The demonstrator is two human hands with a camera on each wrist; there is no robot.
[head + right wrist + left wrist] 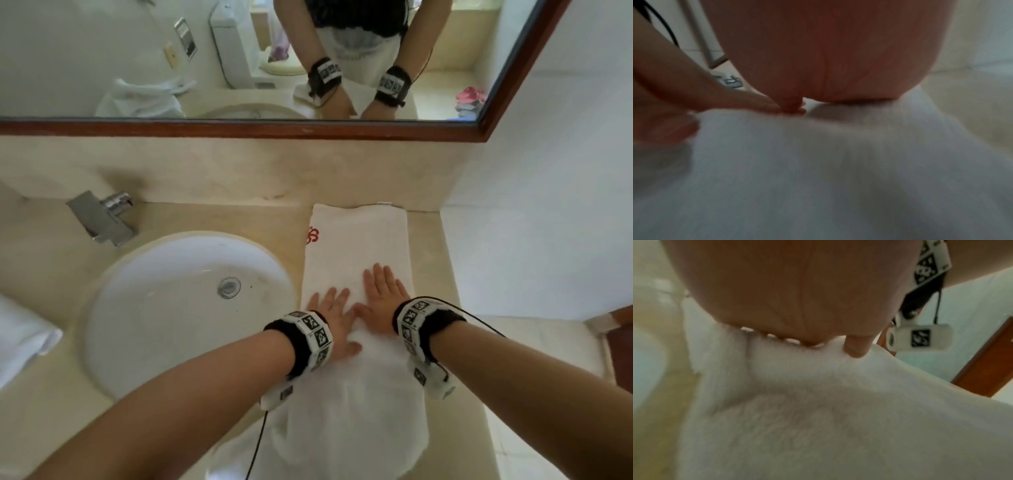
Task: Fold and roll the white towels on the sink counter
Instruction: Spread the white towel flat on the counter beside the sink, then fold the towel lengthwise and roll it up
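Observation:
A white towel [356, 246], folded into a long strip with a red mark near its far left edge, lies on the beige counter [431, 260] to the right of the sink. Its near end hangs over the counter's front edge. My left hand [330, 308] lies flat on the towel with straight fingers. Just to its right, my right hand [383, 291] presses flat on it too, a little farther forward. In the left wrist view the palm [797, 288] rests on the towel [818, 418]. In the right wrist view the palm [828, 56] sits on the blurred cloth [838, 162].
A round white sink [178, 301] with a chrome faucet [102, 219] is at the left. Another white towel [20, 335] lies at the far left edge. A wood-framed mirror [239, 128] runs along the back wall. A white wall [548, 205] borders the counter on the right.

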